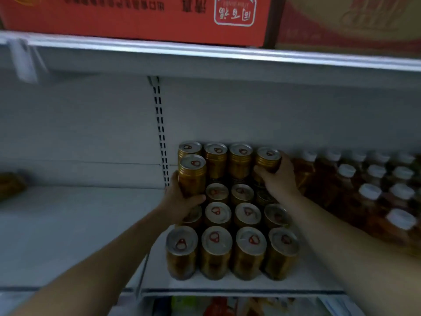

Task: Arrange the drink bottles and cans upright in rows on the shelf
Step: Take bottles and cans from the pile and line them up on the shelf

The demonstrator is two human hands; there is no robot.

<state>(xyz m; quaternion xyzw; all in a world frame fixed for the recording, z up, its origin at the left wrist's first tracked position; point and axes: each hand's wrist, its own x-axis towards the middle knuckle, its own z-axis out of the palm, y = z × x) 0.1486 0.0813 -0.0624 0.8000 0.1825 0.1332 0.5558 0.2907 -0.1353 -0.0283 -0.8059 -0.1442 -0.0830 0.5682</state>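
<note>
Head view: the left can (191,176), gold with a silver lid, is being clamped upright between the curled fingers (175,179) and thumb of the left hand (182,199). It is being held at the left edge of the block, raised above the low rows and just in front of the tall back row. The right can (267,159) is being gripped near its top by the curled fingers (262,172) of the right hand (281,181), upright at the right end of that back row. The other cans (216,252) are being kept upright in rows of four on the shelf (227,285), close together. Bottles (369,197) with white caps are being displayed in rows just right of them. A red carton (136,17) is being stored on the upper shelf (205,55).
</note>
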